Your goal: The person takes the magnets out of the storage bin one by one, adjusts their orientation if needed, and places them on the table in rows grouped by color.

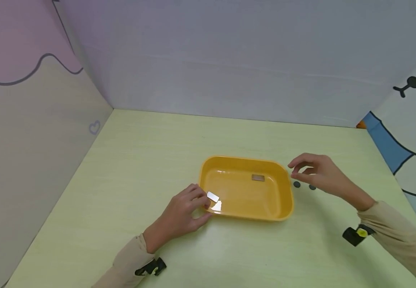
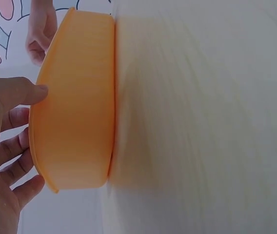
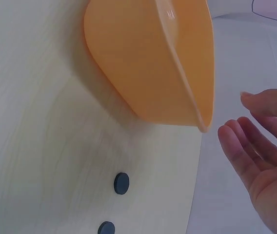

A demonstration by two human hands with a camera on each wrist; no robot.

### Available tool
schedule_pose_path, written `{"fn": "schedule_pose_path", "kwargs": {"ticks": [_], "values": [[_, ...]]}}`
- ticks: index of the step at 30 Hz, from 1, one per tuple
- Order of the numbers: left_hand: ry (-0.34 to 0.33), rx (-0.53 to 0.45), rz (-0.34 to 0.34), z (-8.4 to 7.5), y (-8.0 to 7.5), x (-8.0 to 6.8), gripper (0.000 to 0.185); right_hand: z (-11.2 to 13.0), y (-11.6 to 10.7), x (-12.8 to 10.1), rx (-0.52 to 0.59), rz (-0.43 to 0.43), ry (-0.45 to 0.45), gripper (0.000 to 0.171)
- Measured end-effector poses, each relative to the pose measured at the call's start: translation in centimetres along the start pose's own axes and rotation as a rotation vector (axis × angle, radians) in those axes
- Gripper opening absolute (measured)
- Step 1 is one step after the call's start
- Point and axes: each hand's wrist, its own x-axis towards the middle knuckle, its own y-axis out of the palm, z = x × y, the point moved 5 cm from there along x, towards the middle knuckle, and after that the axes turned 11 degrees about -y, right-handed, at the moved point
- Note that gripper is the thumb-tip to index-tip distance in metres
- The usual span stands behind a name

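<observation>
Orange tray (image 1: 281, 200) is sitting on the bench (image 1: 128, 188), holding one small brownish plate (image 1: 258, 178). Left hand (image 1: 182, 214) is pinching a shiny rectangular metal plate (image 1: 213, 197) over the rim; right hand (image 1: 317, 172) is hovering loosely curled, gripping nothing.

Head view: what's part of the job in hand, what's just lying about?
In use:
left hand pinching a small silver plate at the yellow tray rim
brown plate inside the tray
right hand, holding nothing

Lying about:
two dark discs on the table

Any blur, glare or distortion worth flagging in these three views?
Head view: sharp, wide-angle bend at the edges, glare on the small silvery plate by the left hand. Left wrist view: table smeared, yellow tray soft. Right wrist view: right hand soft, dark discs clear.
</observation>
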Motion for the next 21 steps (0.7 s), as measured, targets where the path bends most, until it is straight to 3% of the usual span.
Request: {"fn": "schedule_pose_path", "kwargs": {"ticks": [21], "values": [[-0.008, -0.011, 0.010, 0.2, 0.2, 0.0, 0.023, 0.7, 1.8, 2.1, -0.044, 0.100, -0.057, 0.023]]}}
